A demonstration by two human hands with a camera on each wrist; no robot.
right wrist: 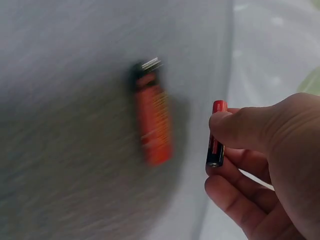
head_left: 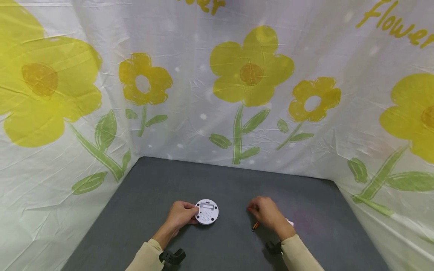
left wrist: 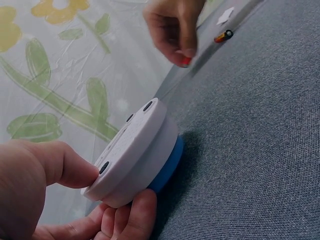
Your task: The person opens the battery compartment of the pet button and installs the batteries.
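Observation:
My left hand (head_left: 181, 216) grips a round white device (head_left: 206, 217) by its edge, thumb on top and fingers beneath. Its upturned face shows a battery compartment (head_left: 207, 206) with no cover, a patch of small holes and several dark round feet. Blue shows on the device's underside in the left wrist view. Between thumb and fingers, my right hand (head_left: 268, 212) pinches a red and black battery (right wrist: 217, 135), held above the table. A second battery, orange and black (right wrist: 154, 120), lies on the table close to that hand, blurred in the right wrist view.
A small white piece (head_left: 289, 222) lies on the grey table (head_left: 234, 248), partly hidden behind my right wrist. White cloth (head_left: 190, 131) printed with yellow flowers hangs along the back and sides of the table. Each wrist wears a black strap.

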